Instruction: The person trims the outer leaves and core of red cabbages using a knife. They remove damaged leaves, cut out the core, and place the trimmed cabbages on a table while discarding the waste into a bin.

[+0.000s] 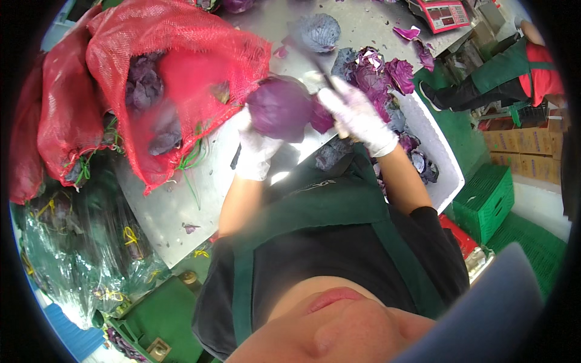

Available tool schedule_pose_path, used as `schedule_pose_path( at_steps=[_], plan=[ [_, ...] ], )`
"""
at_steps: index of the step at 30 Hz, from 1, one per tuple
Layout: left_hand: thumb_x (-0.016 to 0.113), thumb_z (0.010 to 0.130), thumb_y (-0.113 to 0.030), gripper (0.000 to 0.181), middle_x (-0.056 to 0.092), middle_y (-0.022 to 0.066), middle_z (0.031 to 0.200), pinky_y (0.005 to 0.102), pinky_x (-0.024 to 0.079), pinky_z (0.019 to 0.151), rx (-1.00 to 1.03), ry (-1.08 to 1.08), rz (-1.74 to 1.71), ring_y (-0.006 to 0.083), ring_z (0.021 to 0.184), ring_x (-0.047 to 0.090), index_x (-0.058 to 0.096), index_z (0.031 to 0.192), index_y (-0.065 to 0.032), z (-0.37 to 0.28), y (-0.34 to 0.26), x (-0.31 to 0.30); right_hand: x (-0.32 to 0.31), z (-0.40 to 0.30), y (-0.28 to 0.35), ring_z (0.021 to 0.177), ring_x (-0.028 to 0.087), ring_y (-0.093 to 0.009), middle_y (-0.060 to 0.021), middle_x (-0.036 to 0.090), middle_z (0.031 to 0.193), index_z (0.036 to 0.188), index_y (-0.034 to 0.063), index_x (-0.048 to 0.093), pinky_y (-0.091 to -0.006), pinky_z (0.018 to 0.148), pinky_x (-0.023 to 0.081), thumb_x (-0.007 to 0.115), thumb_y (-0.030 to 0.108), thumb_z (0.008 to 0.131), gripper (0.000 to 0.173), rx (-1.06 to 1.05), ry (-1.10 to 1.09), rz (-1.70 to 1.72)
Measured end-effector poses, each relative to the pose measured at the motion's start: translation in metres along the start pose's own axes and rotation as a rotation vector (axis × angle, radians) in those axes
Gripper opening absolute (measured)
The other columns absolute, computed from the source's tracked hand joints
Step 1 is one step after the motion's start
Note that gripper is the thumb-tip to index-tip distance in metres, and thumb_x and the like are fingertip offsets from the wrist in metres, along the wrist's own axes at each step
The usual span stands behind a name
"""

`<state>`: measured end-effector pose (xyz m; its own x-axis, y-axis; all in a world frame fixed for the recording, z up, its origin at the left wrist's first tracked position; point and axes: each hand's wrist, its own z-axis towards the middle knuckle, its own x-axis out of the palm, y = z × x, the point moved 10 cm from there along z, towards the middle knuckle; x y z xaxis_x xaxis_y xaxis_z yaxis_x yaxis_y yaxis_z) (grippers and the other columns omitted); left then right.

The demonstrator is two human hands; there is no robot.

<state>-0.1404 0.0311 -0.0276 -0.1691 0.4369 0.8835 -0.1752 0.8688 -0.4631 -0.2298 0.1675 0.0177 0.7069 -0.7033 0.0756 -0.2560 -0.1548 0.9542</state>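
My left hand [257, 147], in a white glove, holds a purple cabbage head [283, 109] over the metal table [168, 213]. My right hand [358, 113], also gloved, is beside the head's right side. Its fingers are closed around what looks like a knife [315, 61]; the dark blade is blurred and points up and away. A loose purple leaf [321, 117] hangs between the head and my right hand. Beyond them a bluish cabbage [317, 32] rests on the table. A red mesh sack [181, 31] lies at the left, its mouth showing more cabbages [144, 81].
A white bin [447, 177] by my right arm holds trimmed leaves [399, 75]. A red scale [442, 16] stands at the far right. Clear bags [86, 236] lie at the left. Green crates [483, 204] and cartons [522, 149] are right, near another person [499, 75].
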Motion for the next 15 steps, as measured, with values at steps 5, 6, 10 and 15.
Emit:
schedule_pose_path(
  at_steps=[5,6,10,15],
  plan=[
    [0.077,0.082,-0.027,0.076,0.050,0.0147,0.141,0.0414,0.045,0.108,0.144,0.076,0.449,0.0262,0.132,0.049,0.041,0.145,-0.0036,0.010,-0.020,0.024,0.008,0.003,0.019,0.109,0.066,-0.022,-0.0140,0.067,0.125,0.144,0.0104,0.051,-0.0346,0.096,0.050,0.071,0.038,0.091,0.063,-0.322,-0.049,-0.174],
    [0.074,0.085,-0.022,0.072,0.051,0.0143,0.140,0.0403,0.046,0.106,0.082,0.036,0.380,0.0254,0.129,0.051,0.040,0.146,-0.0046,0.005,-0.013,0.013,0.011,-0.002,0.025,0.108,0.067,-0.022,-0.0145,0.067,0.126,0.143,0.0100,0.053,-0.0342,0.094,0.051,0.072,0.035,0.091,0.061,-0.413,-0.074,-0.228],
    [0.072,0.089,-0.010,0.069,0.053,0.0135,0.137,0.0391,0.051,0.101,0.085,-0.124,0.483,0.0236,0.122,0.058,0.036,0.148,-0.0058,-0.008,-0.010,-0.005,0.022,-0.012,0.034,0.120,0.062,-0.022,-0.0171,0.064,0.131,0.137,0.0034,0.057,-0.0340,0.103,0.047,0.076,0.016,0.089,0.054,-0.669,-0.126,-0.461],
    [0.077,0.077,0.008,0.084,0.050,0.0167,0.136,0.0348,0.054,0.098,0.275,-0.101,0.784,0.0241,0.118,0.060,0.032,0.147,-0.0041,-0.022,-0.022,0.029,0.026,-0.014,0.034,0.106,0.070,-0.027,-0.0166,0.069,0.119,0.129,0.0019,0.062,-0.0336,0.090,0.054,0.076,0.012,0.086,0.046,-0.760,-0.129,-0.651]
  ],
)
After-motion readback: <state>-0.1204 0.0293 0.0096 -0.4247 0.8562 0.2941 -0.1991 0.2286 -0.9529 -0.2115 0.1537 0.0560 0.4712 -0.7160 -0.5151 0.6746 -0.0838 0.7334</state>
